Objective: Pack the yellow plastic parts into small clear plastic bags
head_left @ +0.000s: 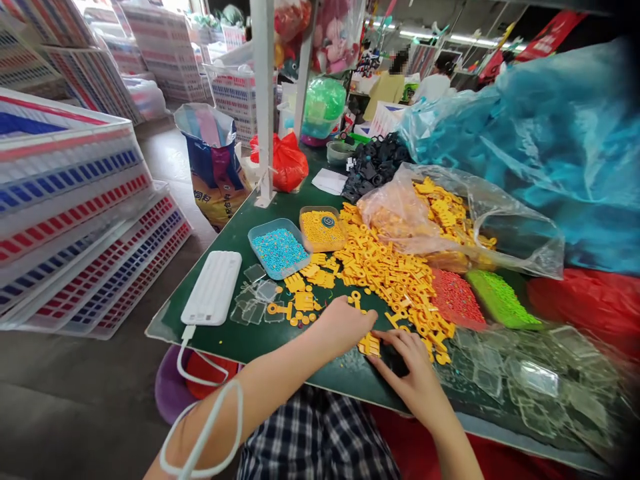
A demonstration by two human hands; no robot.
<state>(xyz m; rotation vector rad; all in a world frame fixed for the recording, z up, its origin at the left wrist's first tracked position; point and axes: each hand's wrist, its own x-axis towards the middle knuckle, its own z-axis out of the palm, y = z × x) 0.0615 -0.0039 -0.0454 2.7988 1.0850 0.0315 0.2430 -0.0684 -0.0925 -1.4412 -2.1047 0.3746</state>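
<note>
My left hand [345, 325] rests on the dark green table [240, 337], fingers curled around a small yellow plastic part [369, 344] near the front edge. My right hand [407, 363] meets it from the right, fingertips touching the same yellow part and lying over a dark object that is mostly hidden. A big heap of yellow plastic parts [385, 270] spreads just beyond both hands. Loose yellow pieces [297, 303] lie left of my left hand.
A tray of blue beads [279, 250] and a tray of yellow beads [323, 229] stand behind the heap. Red beads [455, 297], green beads [500, 299], clear plastic squares [530, 380], a white power bank [213, 287], a clear bag of yellow parts [450, 213] and black parts [373, 167] surround them.
</note>
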